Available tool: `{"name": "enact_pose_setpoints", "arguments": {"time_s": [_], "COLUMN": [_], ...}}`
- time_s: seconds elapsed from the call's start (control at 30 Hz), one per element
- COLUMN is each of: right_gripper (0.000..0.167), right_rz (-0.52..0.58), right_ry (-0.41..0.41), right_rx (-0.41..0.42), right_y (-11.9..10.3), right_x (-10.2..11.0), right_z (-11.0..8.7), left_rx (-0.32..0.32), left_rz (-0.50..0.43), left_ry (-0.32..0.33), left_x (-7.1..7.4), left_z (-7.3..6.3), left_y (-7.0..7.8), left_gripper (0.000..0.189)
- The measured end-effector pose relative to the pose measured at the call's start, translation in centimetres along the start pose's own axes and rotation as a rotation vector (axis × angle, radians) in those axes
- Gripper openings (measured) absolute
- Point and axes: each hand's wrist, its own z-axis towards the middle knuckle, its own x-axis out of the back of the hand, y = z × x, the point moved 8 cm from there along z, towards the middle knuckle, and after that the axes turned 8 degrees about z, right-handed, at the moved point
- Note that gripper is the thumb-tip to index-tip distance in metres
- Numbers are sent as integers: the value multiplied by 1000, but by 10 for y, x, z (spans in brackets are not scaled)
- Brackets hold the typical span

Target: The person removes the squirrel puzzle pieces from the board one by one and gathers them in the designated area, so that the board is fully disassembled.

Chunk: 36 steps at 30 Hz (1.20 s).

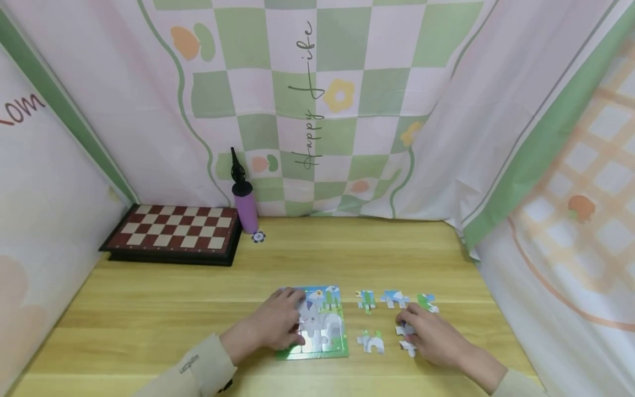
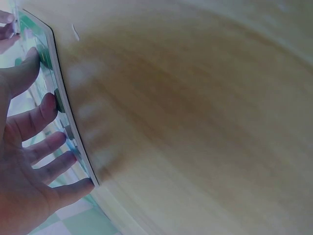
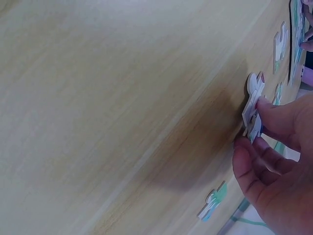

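Note:
A square jigsaw puzzle (image 1: 329, 322) with a grey cartoon animal lies in its green-edged tray on the table. My left hand (image 1: 280, 320) rests over its left side, fingers spread along the tray's edge (image 2: 73, 115) in the left wrist view. To the right of the tray, my right hand (image 1: 431, 333) pinches a grey and white puzzle piece (image 3: 252, 107) between thumb and fingers, low over the table. The hand partly covers this piece in the head view. Nearest to it are a white and green piece (image 1: 372, 343) and a green and blue piece (image 1: 428, 302).
Behind these lie a green tree piece (image 1: 366, 299) and a blue and grey piece (image 1: 395, 298). A folded chessboard (image 1: 178, 227), a purple hand pump (image 1: 246, 212) and a small round token (image 1: 258, 236) stand at the back left. Printed curtains surround the table.

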Motion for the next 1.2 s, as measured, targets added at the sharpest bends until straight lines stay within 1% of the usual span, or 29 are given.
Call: {"name": "enact_pose_setpoints", "arguments": {"time_s": [0.27, 0.5, 0.7, 0.83, 1.0, 1.2], "right_gripper": [25, 25, 28, 31, 31, 28], "right_rz": [7, 9, -11, -23, -25, -47], "right_ry": [-1, 12, 16, 18, 12, 3], "right_rx": [11, 11, 25, 34, 35, 43], "right_y": [0, -1, -2, -4, -5, -5], "right_x": [0, 2, 2, 2, 3, 3], "right_z": [0, 0, -1, -1, 0, 0], "left_rx": [7, 6, 12, 15, 11, 7], "left_rz": [-10, -12, -18, -23, -20, -32], "left_ry": [-12, -1, -15, -12, -3, -15], "left_x": [1, 0, -3, -2, -1, -3], "left_z": [-1, 0, 0, 0, 0, 0], "left_y": [0, -1, -2, -2, -2, -3], "left_gripper": [46, 46, 47, 47, 49, 48]}}
